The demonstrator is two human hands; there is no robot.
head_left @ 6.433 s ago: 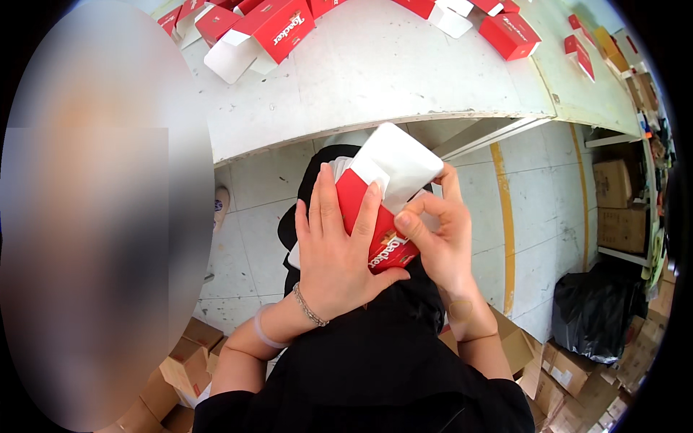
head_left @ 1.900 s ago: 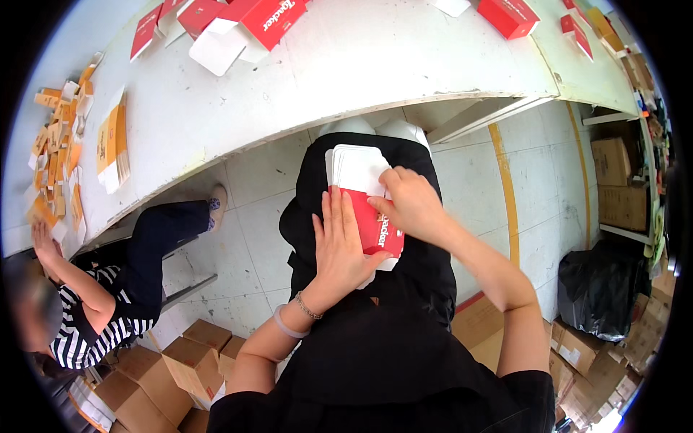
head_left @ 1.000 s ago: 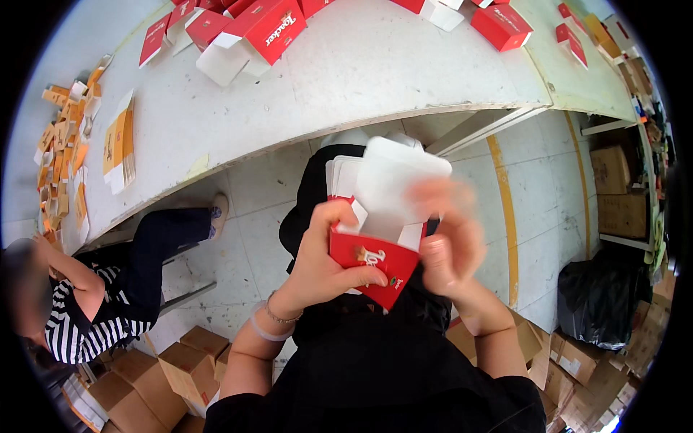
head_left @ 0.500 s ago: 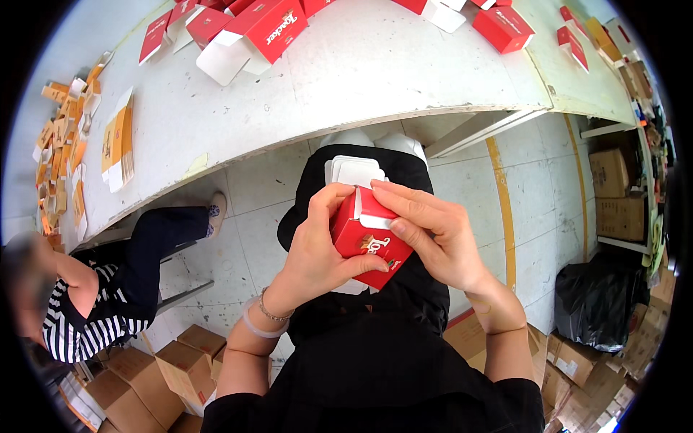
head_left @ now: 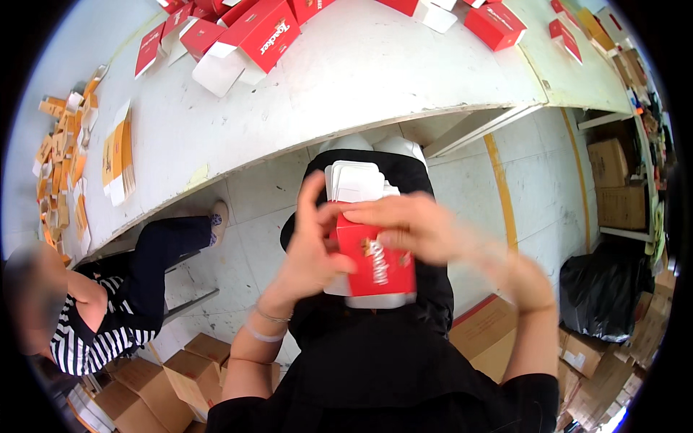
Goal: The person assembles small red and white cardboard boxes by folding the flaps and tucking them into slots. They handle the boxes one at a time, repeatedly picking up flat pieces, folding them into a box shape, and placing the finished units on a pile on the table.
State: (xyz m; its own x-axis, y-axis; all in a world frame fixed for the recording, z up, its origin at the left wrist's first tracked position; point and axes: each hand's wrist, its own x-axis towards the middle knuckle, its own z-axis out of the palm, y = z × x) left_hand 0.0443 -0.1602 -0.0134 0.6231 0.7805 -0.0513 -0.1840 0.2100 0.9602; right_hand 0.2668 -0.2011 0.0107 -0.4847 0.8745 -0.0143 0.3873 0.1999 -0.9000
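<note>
A red carton box (head_left: pixel 379 270) with white lettering stands over my lap, its printed face toward me and a white flap at its lower end. My right hand (head_left: pixel 415 227) grips its upper end, fingers across the top edge and thumb on the front. At the box's left side is my left hand (head_left: pixel 310 242), slightly blurred, with index finger raised and thumb apart. Its thumb is close by the box's edge; whether it touches cannot be made out. Beneath the box, a stack of flat cartons (head_left: pixel 354 180) with white flaps lies on my black-clad lap.
Several red cartons (head_left: pixel 271 36) lie on the white table (head_left: pixel 325 86) ahead, with orange cartons (head_left: pixel 118 155) at its left. Another person (head_left: pixel 108 303) sits at left. Brown boxes (head_left: pixel 195 368) stand on the floor, and a black bag (head_left: pixel 603 296) is at right.
The red box has turned more upright, and its lower white flap has come into view. My left hand has loosened and shifted left; my right hand has moved slightly down and left over the top end.
</note>
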